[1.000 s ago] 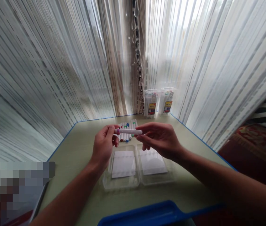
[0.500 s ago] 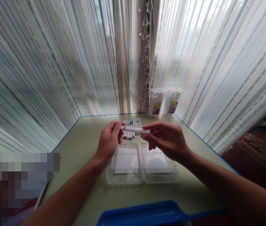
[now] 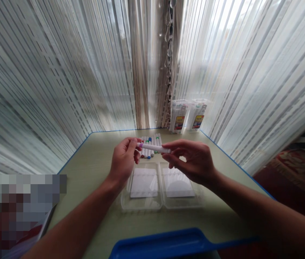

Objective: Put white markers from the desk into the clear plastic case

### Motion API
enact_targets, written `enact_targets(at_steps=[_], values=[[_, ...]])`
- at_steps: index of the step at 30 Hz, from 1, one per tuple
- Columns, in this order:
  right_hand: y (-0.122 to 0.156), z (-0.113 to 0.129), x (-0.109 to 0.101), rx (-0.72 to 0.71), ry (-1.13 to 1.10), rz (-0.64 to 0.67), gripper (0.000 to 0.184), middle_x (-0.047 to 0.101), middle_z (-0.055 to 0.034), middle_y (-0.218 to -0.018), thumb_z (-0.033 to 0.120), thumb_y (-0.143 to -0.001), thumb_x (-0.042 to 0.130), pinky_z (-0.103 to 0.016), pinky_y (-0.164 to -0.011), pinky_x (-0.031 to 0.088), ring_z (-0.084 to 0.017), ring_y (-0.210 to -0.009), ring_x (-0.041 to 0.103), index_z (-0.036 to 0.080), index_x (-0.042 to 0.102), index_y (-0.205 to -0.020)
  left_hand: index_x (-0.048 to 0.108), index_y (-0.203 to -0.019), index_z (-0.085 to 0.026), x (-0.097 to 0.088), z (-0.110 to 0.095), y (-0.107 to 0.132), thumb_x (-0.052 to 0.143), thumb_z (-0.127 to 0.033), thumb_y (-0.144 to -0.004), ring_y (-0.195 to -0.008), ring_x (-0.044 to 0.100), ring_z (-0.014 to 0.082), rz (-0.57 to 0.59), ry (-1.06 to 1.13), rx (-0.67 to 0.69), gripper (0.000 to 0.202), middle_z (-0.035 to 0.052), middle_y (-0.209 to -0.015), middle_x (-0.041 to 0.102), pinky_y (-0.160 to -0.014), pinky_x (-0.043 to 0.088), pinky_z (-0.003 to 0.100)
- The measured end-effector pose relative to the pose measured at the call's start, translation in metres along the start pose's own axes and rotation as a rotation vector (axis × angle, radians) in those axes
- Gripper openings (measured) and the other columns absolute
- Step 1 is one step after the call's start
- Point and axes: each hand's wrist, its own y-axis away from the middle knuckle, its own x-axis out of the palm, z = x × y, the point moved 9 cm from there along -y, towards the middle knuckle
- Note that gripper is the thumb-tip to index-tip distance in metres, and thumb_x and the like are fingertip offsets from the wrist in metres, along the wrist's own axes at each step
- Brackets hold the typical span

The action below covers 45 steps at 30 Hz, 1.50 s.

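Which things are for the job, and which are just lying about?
Seem part of the job:
purple-banded marker, pinched by left hand and right hand
loose markers beyond it
perhaps the clear trays

Seem to be just there:
two upright packs
blue plastic thing
striped curtain

Daylight glares through curtains (image 3: 230, 72); foreground lies dim

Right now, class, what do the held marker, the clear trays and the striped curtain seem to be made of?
Marker: probably rigid plastic; its straight white barrel looks smooth, perhaps satin.
Clear trays: likely glossy plastic, being see-through with pale glints along the rims.
Striped curtain: apparently sheer fabric, as daylight passes through it; finish hard to tell.
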Motion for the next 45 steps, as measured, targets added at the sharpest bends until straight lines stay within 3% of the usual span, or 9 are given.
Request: enact_targets(at_steps=[4, 7, 12, 16, 33, 36, 40, 45], values=[[-0.005, -0.024, -0.008, 0.082, 0.128, -0.033, 0.021, 0.075, -0.0056, -0.078, 0.030, -0.082, 0.077, -0.025, -0.052, 0.057, -0.014, -0.058, 0.069, 0.014, 0.074, -0.096, 0.060, -0.082, -0.017, -0.010, -0.020, 0.002, 0.068, -0.037, -0.085, -0.042, 0.043, 0.0068, -0.101, 0.114, 0.109, 0.022, -0.0072, -0.055, 0.046, -0.040, 0.039, 0.019], [-0.006, -0.045, -0.007, 0.188, 0.179, 0.016, 0.026, 0.074, -0.0063, -0.074, 0.036, -0.080, 0.077, -0.025, -0.050, 0.054, -0.015, -0.059, 0.068, 0.014, 0.074, -0.092, 0.063, -0.086, -0.017, -0.007, -0.040, 0.013, 0.072, -0.036, -0.084, -0.045, 0.045, 0.0076, -0.096, 0.048, 0.259, 0.021, -0.0057, -0.057, 0.050, -0.042, 0.040, 0.020], [-0.004, -0.059, -0.005, 0.289, 0.185, 0.068, 0.030, 0.069, -0.0029, -0.060, 0.039, -0.078, 0.079, -0.025, -0.047, 0.052, -0.016, -0.052, 0.065, 0.014, 0.074, -0.093, 0.072, -0.098, -0.018, 0.015, -0.060, 0.044, 0.074, -0.026, -0.083, -0.066, 0.061, 0.0120, 0.032, -0.216, 0.466, 0.017, 0.0030, -0.082, 0.067, -0.063, 0.052, 0.024], [-0.003, -0.058, -0.004, 0.274, 0.197, 0.087, 0.029, 0.067, -0.0018, -0.059, 0.038, -0.080, 0.077, -0.025, -0.047, 0.050, -0.015, -0.051, 0.064, 0.015, 0.073, -0.095, 0.073, -0.098, -0.018, 0.026, -0.072, 0.059, 0.072, -0.020, -0.083, -0.067, 0.061, 0.0129, 0.103, -0.320, 0.622, 0.015, 0.0042, -0.084, 0.067, -0.064, 0.051, 0.025], [-0.003, -0.052, -0.003, 0.182, 0.221, 0.095, 0.022, 0.066, -0.0008, -0.060, 0.032, -0.082, 0.076, -0.025, -0.047, 0.052, -0.014, -0.050, 0.062, 0.015, 0.071, -0.094, 0.075, -0.103, -0.017, 0.026, -0.071, 0.057, 0.072, -0.019, -0.084, -0.067, 0.060, 0.0106, 0.139, -0.292, 0.634, 0.020, 0.0051, -0.089, 0.067, -0.061, 0.051, 0.024], [-0.004, -0.045, -0.004, 0.113, 0.241, 0.076, 0.018, 0.067, -0.0015, -0.064, 0.027, -0.082, 0.076, -0.025, -0.048, 0.053, -0.013, -0.052, 0.062, 0.015, 0.072, -0.094, 0.073, -0.100, -0.017, 0.017, -0.062, 0.043, 0.071, -0.025, -0.086, -0.061, 0.056, 0.0079, 0.079, -0.157, 0.503, 0.017, 0.0036, -0.088, 0.065, -0.054, 0.048, 0.022], [-0.003, -0.023, -0.007, -0.025, 0.273, 0.006, 0.018, 0.071, -0.0046, -0.079, 0.021, -0.084, 0.074, -0.026, -0.052, 0.057, -0.013, -0.058, 0.065, 0.016, 0.072, -0.100, 0.067, -0.090, -0.014, -0.001, -0.031, 0.013, 0.070, -0.033, -0.087, -0.046, 0.049, 0.0061, -0.037, 0.181, 0.124, 0.019, 0.0005, -0.076, 0.064, -0.040, 0.041, 0.021], [0.000, 0.001, -0.005, -0.190, 0.324, -0.013, 0.033, 0.074, -0.0052, -0.092, 0.014, -0.084, 0.072, -0.025, -0.055, 0.057, -0.010, -0.058, 0.065, 0.018, 0.068, -0.116, 0.065, -0.085, -0.009, -0.002, 0.009, 0.003, 0.060, -0.020, -0.093, -0.042, 0.045, 0.0037, -0.090, 0.555, -0.351, 0.014, 0.0028, -0.072, 0.066, -0.037, 0.037, 0.017]])
